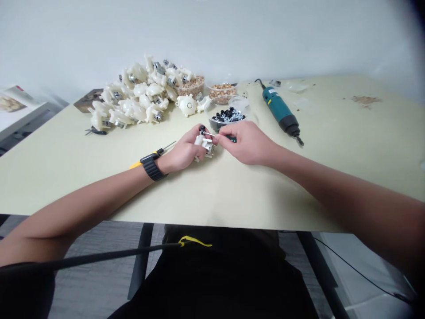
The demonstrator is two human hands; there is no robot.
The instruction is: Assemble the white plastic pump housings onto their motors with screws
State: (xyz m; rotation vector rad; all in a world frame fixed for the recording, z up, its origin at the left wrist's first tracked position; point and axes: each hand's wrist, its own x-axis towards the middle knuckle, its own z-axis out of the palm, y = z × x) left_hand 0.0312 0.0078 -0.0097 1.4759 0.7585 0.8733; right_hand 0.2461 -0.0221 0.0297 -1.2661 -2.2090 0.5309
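White plastic part [200,141] with a metal body, held just above the table [239,195] near its middle, in front of the bowl [216,126] of black and silver pieces. It is gripped by the left hand [186,153], the fingers closed around it, thumb across the near side. A small black piece [202,128] is seen at its upper end. A thin green-handled tool [231,139] is pinched between thumb and curled fingers of the right hand [249,144] — its metal shaft pointed left, toward the black piece; whether the two touch cannot be told. A dark watch [153,167] is worn on the left wrist, and a yellow screwdriver [135,165] is partly hidden behind it. Beyond the left hand, a large heap of white parts [137,93] is piled, with small dark pliers [96,131] lying at its near left edge. Two clear tubs [223,101] of small brown pieces are set at the back, beside the heap. A teal power tool [280,108] is laid at a slant to the right — tip toward the near side, cord at the far end.
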